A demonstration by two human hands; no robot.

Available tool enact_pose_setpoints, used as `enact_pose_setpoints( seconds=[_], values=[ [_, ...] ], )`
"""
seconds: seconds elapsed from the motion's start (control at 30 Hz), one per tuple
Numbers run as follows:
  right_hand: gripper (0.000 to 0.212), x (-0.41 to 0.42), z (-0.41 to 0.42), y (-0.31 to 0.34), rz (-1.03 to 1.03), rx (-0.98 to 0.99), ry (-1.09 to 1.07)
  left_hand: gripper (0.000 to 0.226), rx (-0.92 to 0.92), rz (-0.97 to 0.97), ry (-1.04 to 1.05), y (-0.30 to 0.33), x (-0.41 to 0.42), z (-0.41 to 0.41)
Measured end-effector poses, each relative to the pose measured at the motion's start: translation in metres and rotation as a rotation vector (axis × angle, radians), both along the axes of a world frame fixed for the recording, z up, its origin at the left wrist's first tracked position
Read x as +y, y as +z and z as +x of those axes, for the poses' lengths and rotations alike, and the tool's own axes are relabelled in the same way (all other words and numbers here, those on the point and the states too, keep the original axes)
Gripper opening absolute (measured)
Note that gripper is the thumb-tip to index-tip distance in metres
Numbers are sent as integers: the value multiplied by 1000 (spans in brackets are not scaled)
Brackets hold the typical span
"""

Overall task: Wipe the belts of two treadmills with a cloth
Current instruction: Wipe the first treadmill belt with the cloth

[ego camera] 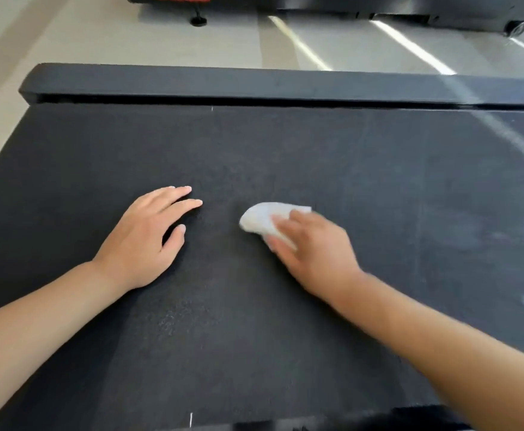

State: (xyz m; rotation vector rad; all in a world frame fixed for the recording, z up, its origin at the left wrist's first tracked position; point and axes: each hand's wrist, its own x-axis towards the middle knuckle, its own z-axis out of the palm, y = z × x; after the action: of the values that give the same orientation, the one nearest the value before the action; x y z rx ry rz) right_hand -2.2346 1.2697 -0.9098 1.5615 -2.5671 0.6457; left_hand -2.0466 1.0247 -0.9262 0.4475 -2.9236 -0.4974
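The right hand [313, 247] presses a white cloth [266, 219] onto the middle of the treadmill belt [285, 150], its grip curled round the wad, probably mid-wipe. Just beside the cloth, the left hand [148, 241] lies flat, fingers apart, likely bracing the person's weight.

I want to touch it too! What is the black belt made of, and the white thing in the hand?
The belt looks like black rubber or a rubbery fabric with a matt, grainy finish: tiny specks show and it gives only a dull sheen. The white cloth under the right hand looks like soft fabric or maybe a paper wipe: it bunches into rounded folds. Blur hides its weave.
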Motion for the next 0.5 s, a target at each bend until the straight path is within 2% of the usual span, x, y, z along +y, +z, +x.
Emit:
enact_pose_setpoints(
  seconds=[0.07,0.13,0.17,0.23,0.27,0.33,0.4,0.47,0.5],
  values=[
    [19,5,94,-8,59,-5,355,52,12,-7,3,1,2,-1],
    [27,16,155,-11,240,9,614,52,18,-17,-1,1,1,-1],
    [32,15,160,-16,275,-2,668,52,18,-21,-4,1,0,-1],
    [39,-2,132,-13,185,-32,683,52,6,-24,-11,0,-1,0],
    [40,-13,101,-11,91,-18,621,52,-1,-27,-14,0,-2,0],
    [35,-36,16,-8,54,69,414,53,-12,-44,-15,0,-3,3],
    [32,-47,-76,5,84,103,-18,53,-17,-63,-4,3,-3,6],
    [35,-44,-132,13,68,-43,-454,53,-17,-66,7,4,-2,8],
    [36,-45,-135,13,75,-77,-551,53,-11,-60,12,4,-1,8]
  ],
)
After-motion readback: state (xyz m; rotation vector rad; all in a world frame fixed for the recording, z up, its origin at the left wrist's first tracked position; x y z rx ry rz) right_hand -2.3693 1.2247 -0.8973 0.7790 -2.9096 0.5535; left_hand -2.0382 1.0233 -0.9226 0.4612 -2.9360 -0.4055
